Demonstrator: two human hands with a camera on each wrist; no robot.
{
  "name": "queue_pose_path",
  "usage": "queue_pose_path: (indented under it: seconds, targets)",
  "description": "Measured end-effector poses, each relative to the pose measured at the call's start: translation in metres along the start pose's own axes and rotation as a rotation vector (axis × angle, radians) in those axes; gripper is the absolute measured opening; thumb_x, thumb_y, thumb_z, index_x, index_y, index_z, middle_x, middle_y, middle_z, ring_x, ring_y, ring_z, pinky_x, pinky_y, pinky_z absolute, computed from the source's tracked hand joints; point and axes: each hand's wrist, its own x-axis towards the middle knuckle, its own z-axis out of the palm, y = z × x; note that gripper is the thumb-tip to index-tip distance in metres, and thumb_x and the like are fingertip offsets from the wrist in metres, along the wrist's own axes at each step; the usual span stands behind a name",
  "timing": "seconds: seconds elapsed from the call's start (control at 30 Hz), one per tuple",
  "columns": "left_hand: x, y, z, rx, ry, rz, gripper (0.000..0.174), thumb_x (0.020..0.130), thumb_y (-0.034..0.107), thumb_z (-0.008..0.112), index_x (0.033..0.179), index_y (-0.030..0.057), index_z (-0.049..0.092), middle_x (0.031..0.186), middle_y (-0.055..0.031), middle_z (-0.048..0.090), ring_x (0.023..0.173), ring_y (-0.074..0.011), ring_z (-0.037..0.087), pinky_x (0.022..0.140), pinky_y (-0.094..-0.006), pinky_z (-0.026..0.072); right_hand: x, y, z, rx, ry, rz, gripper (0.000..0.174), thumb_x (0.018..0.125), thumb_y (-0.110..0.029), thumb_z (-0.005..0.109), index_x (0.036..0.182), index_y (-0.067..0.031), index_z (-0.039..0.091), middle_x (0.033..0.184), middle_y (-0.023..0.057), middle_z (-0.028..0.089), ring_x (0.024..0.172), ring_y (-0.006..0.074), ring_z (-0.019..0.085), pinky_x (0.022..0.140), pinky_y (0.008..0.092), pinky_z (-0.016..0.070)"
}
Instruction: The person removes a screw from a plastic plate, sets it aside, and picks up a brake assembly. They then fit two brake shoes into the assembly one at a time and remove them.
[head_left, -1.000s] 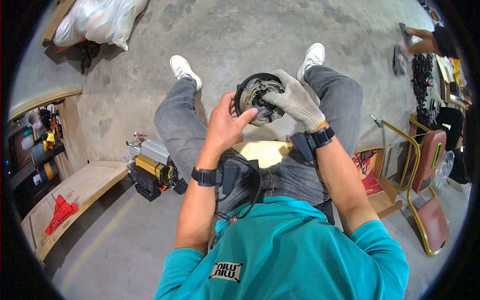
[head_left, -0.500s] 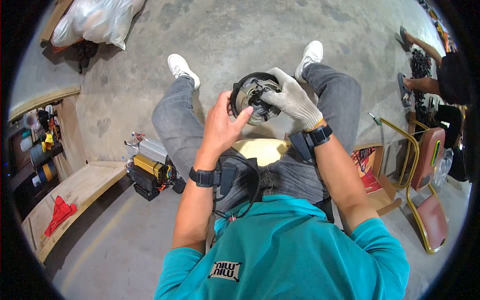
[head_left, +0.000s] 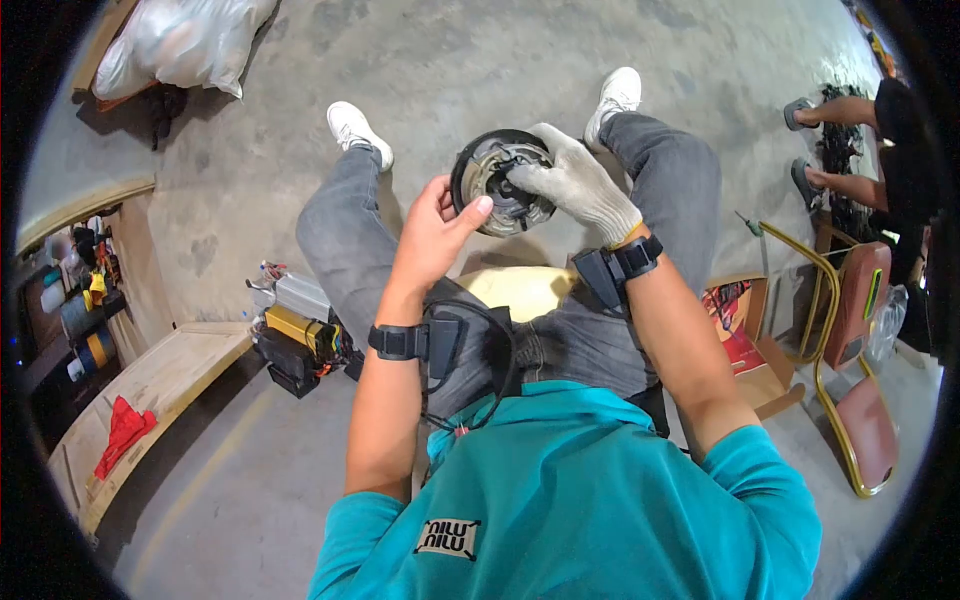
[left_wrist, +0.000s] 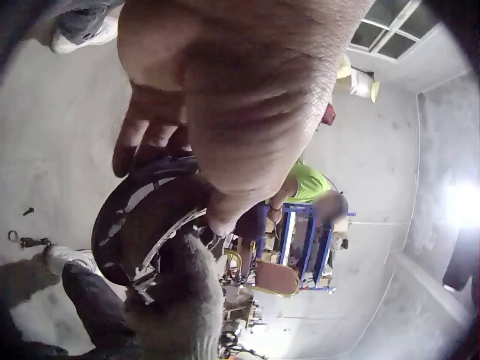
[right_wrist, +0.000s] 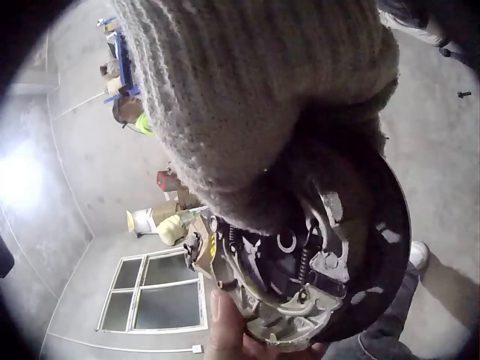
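Note:
A round part with a black outer rim and metal pieces and springs inside (head_left: pixel 490 178) is held up between both hands, above the lap. The bare left hand (head_left: pixel 434 232) grips its left side, thumb over the metal face and fingers behind the rim. Wearing a knitted glove, the right hand (head_left: pixel 585 185) holds the right side, its thumb reaching into the middle of the part. In the right wrist view two coil springs (right_wrist: pixel 303 266) show inside the part (right_wrist: pixel 289 315). The gloved thumb's tip is partly hidden there.
A yellow seat surface (head_left: pixel 515 290) lies between the legs. To the left are a wooden bench (head_left: pixel 190 365) with a red cloth (head_left: pixel 124 437) and a gold and black device (head_left: pixel 300 335). An open carton (head_left: pixel 765 375) and a gold-framed chair (head_left: pixel 866 425) stand right; another person's legs (head_left: pixel 845 188) show beyond.
Both hands and the round part have shifted slightly left and up in the head view. The other person at the right has come further into view.

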Motion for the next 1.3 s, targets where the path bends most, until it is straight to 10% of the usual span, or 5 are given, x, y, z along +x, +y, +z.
queue_pose_path:
  seconds: [1.0,1.3]
  targets:
    - [-0.004,-0.007,-0.005,-0.318,-0.017,-0.271,0.036,0.101,0.032,0.055,0.118,0.0002,0.060,0.107,-0.0083,0.069,0.093,-0.0153,0.067,0.085,-0.0336,0.0561,-0.001,0.008,0.010,0.186,-0.056,0.053,0.055,0.095,-0.041,0.060,0.118,0.0095,0.059,0.100,0.0126,0.067,0.088,0.0144,0.063,0.076,0.0278,0.0522]
    - [0.000,-0.027,-0.012,-0.658,-0.035,-0.217,0.045,0.106,0.039,0.042,0.124,-0.0001,0.055,0.115,-0.0137,0.066,0.104,-0.0242,0.066,0.093,-0.0385,0.0542,0.003,0.011,0.015,0.790,-0.087,0.295,0.045,0.097,-0.032,0.060,0.123,0.0036,0.058,0.108,0.0107,0.068,0.093,0.0132,0.066,0.079,0.0263,0.0542]
